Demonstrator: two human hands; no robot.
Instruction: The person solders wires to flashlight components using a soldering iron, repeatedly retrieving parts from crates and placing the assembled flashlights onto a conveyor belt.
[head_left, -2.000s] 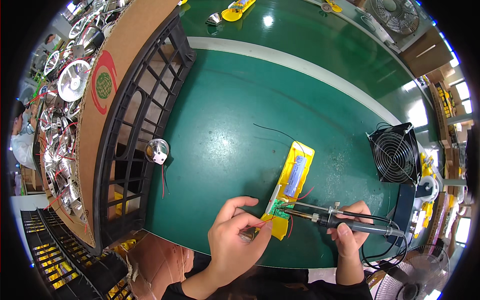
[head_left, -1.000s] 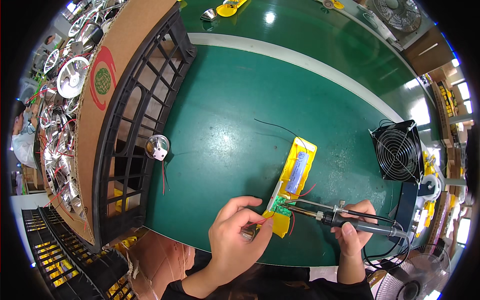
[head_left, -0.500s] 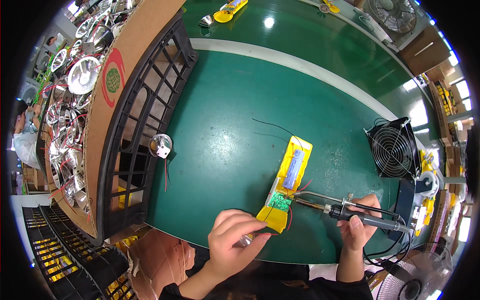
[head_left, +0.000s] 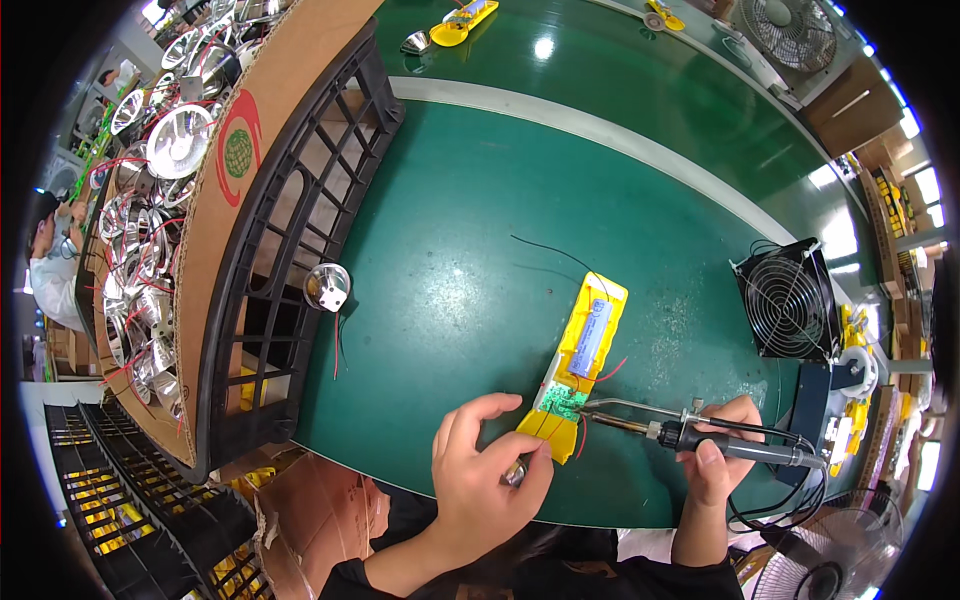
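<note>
A yellow lamp housing (head_left: 612,288) lies slantwise on the green mat, holding a blue cylindrical battery (head_left: 590,340) and a small green circuit board (head_left: 562,399). My right hand (head_left: 712,468) grips a soldering iron (head_left: 730,444) with a thin metal feed tube along it; the tip is at the board's right side. By the housing's near end, my left hand (head_left: 488,478) is curled with thumb and fingers pinched. A shiny metal piece (head_left: 515,472), seemingly a lamp reflector, shows partly between them. Thin wires run near the board, and a black wire (head_left: 540,245) sticks out past the far end.
A black plastic crate (head_left: 290,215) stands at left with a wired reflector (head_left: 327,288) on its edge. Behind it, a cardboard box (head_left: 265,110) overflows with reflectors. A small black fan (head_left: 788,298) is at right. Another yellow housing (head_left: 462,26) lies at the far side.
The soldering iron's tip has moved slightly down and left onto the board. My left hand has shifted right, its index finger lifted and thumb nearer the housing. The view has shifted slightly.
</note>
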